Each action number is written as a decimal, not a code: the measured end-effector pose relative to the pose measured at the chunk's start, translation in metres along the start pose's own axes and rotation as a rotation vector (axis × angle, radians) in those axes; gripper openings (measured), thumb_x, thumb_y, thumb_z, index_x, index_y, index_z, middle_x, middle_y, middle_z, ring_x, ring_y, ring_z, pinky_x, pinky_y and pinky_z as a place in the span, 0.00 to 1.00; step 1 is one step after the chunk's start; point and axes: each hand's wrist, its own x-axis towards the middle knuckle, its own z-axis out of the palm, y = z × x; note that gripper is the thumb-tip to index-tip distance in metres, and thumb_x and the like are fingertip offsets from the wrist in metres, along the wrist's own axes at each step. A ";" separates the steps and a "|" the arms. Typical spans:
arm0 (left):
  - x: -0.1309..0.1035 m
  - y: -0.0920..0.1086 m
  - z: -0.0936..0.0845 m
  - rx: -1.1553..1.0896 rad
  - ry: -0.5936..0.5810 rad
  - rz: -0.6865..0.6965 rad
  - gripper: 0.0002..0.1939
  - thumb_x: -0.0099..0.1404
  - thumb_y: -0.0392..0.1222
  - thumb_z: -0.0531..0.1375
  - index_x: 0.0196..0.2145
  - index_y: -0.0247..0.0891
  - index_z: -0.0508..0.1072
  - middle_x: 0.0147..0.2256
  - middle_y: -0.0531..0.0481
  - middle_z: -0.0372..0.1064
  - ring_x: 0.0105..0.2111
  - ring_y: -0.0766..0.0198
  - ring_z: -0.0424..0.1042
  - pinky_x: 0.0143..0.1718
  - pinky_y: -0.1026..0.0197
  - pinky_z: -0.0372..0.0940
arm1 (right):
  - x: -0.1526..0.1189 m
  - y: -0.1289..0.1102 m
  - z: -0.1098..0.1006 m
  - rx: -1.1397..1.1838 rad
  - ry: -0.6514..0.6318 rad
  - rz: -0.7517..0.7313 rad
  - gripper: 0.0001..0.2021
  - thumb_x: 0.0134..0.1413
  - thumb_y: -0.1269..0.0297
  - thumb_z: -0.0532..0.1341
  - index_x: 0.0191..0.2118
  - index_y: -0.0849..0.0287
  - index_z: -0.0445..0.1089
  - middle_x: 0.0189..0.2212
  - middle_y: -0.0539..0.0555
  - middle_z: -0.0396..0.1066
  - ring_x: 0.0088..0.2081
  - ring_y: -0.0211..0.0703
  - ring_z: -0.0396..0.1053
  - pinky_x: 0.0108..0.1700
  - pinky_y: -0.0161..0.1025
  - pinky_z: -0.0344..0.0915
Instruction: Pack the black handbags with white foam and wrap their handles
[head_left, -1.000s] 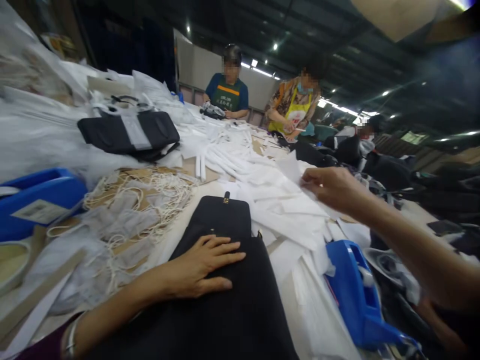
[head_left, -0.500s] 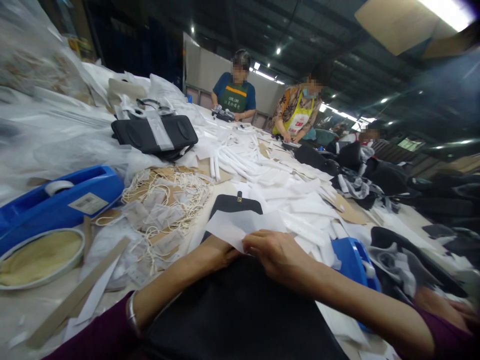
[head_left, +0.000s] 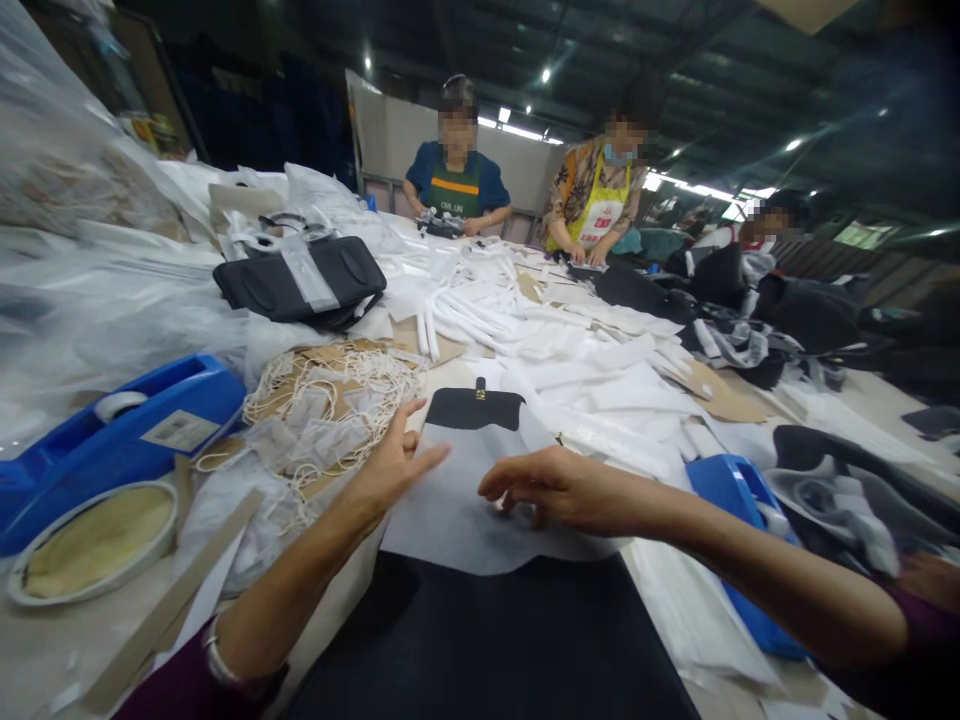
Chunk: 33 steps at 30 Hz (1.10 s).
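Observation:
A black bag [head_left: 487, 640] lies in front of me, its flap [head_left: 474, 409] with a small gold clasp pointing away. Across its middle rests a thin white sheet [head_left: 457, 510], spread nearly flat. My left hand [head_left: 394, 465] is over the sheet's left edge, fingers apart, holding nothing. Above the right part of the sheet hovers my right hand [head_left: 536, 485], fingers loosely bent and spread, with nothing visible in them.
Blue tape dispensers stand at the left [head_left: 127, 430] and right [head_left: 742, 540]. White-corded tags [head_left: 330, 410] lie beyond a round dish [head_left: 97, 545]. Black pouches [head_left: 300, 280] sit behind. White paper [head_left: 592, 370] covers the table's middle. Two people work across the table.
Both hands have let go of the white sheet, and the left hand has moved left and opened. The sheet, raised and folded before, now lies spread over the bag.

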 end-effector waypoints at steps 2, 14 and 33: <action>0.003 -0.003 -0.001 0.085 -0.050 0.018 0.44 0.50 0.43 0.65 0.61 0.45 0.50 0.28 0.56 0.67 0.27 0.64 0.70 0.28 0.65 0.62 | 0.000 0.008 -0.001 -0.057 0.051 0.043 0.18 0.54 0.77 0.54 0.48 0.58 0.71 0.42 0.55 0.73 0.42 0.41 0.71 0.39 0.34 0.66; 0.013 -0.007 -0.008 0.363 -0.036 0.006 0.34 0.49 0.35 0.56 0.56 0.35 0.64 0.33 0.52 0.70 0.27 0.65 0.66 0.28 0.65 0.59 | 0.006 0.018 -0.010 -1.128 0.195 0.143 0.09 0.60 0.71 0.56 0.33 0.63 0.73 0.34 0.63 0.71 0.43 0.56 0.65 0.41 0.47 0.61; 0.019 0.045 0.024 1.432 -0.061 0.533 0.22 0.59 0.24 0.48 0.49 0.35 0.69 0.51 0.40 0.61 0.52 0.50 0.57 0.52 0.48 0.58 | 0.029 0.061 0.033 -0.696 0.252 0.053 0.23 0.63 0.51 0.54 0.59 0.56 0.60 0.57 0.60 0.61 0.53 0.60 0.59 0.51 0.57 0.60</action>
